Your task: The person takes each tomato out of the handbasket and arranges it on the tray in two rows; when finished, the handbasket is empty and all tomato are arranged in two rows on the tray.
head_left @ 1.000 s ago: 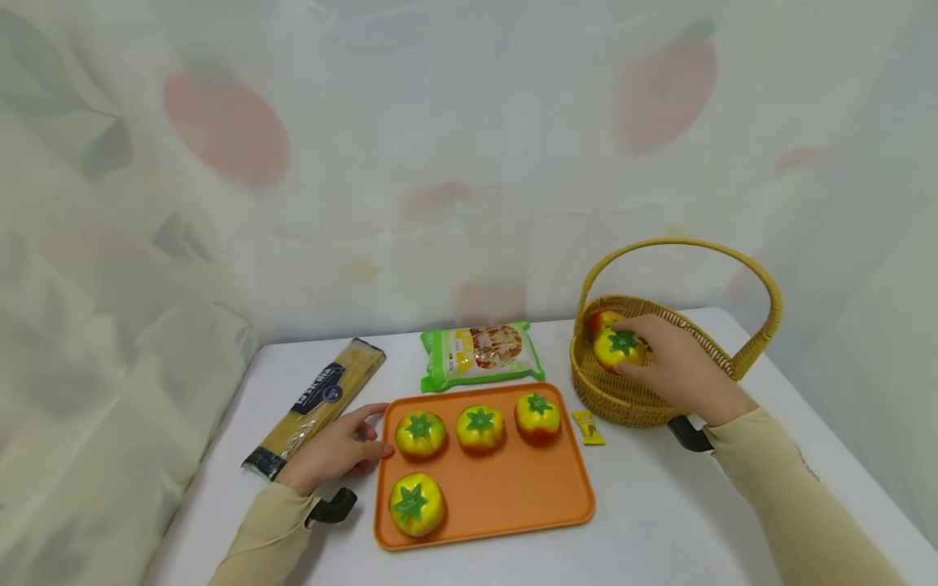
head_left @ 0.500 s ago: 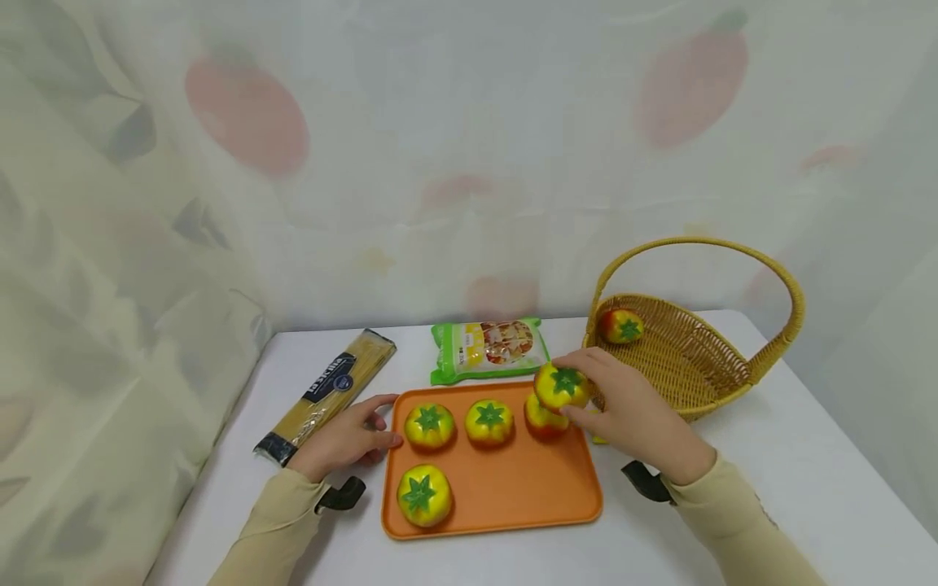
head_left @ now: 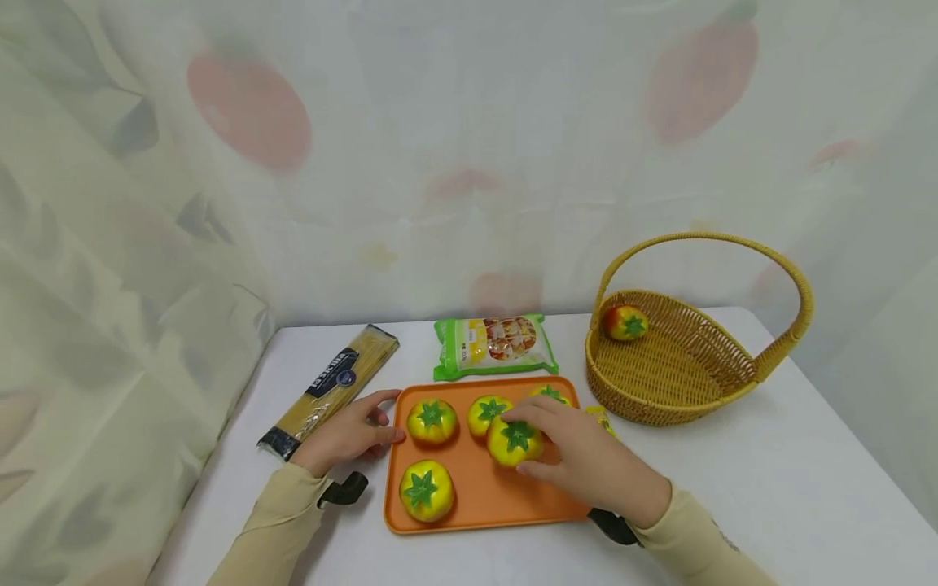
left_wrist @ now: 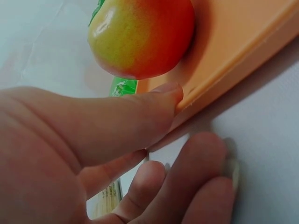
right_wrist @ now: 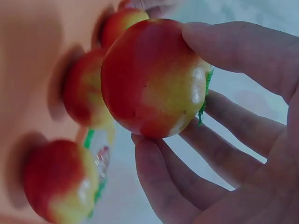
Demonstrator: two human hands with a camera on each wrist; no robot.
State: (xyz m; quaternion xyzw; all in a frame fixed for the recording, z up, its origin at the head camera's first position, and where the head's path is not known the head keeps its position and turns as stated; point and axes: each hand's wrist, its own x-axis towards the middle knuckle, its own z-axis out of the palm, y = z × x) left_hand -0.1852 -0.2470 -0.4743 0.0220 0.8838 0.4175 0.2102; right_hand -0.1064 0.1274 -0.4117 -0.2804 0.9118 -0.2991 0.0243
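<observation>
My right hand (head_left: 589, 457) pinches an artificial-looking red-yellow tomato (right_wrist: 152, 79) by its sides, between thumb and fingertips. The held tomato is over the middle of an orange tray (head_left: 494, 503), its green star-shaped calyx facing up. Behind it, a row of three tomatoes stands along the tray's far side: one at the left (head_left: 432, 422), one in the middle (head_left: 487, 410) and one partly hidden at the right. Another tomato (head_left: 427, 491) sits at the near left corner. My left hand (head_left: 348, 433) touches the tray's left rim with its thumb, other fingers loosely bent beside it.
A wicker basket (head_left: 663, 407) with a tall handle stands at the right, one tomato (head_left: 625, 322) inside. Behind the tray lies a green-edged food packet (head_left: 494, 346). A spaghetti pack (head_left: 333, 391) is at the left. A small yellow sachet (head_left: 601, 418) is partly hidden beside the tray.
My right hand has carried the tomato out of the basket, leftward past the tray's right edge to its middle. My left hand has stayed at the tray's rim.
</observation>
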